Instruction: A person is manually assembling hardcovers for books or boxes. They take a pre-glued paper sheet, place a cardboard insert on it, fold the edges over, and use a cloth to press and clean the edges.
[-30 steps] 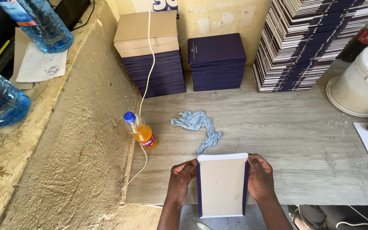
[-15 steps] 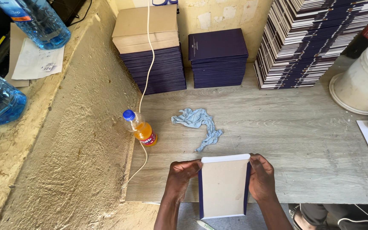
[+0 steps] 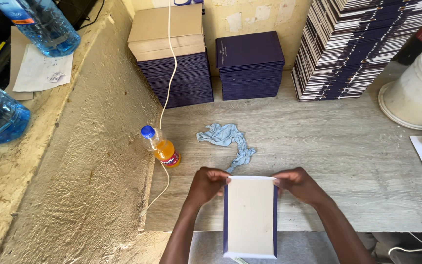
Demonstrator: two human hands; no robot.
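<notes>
Booklet cover [image 3: 250, 217], cream inside with navy edges, lies at the near edge of the wooden table [image 3: 348, 161], gripped at its far corners by the left hand [image 3: 207, 186] and right hand [image 3: 299, 185]. Just beyond lies a crumpled blue cloth [image 3: 225, 137]; an orange drink bottle [image 3: 161, 146] stands left, navy stacks [image 3: 250, 66] behind.

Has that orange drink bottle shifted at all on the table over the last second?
No. The orange drink bottle lies in the same spot beside the white cable, left of the blue rag; only the camera view shifted slightly.
</notes>
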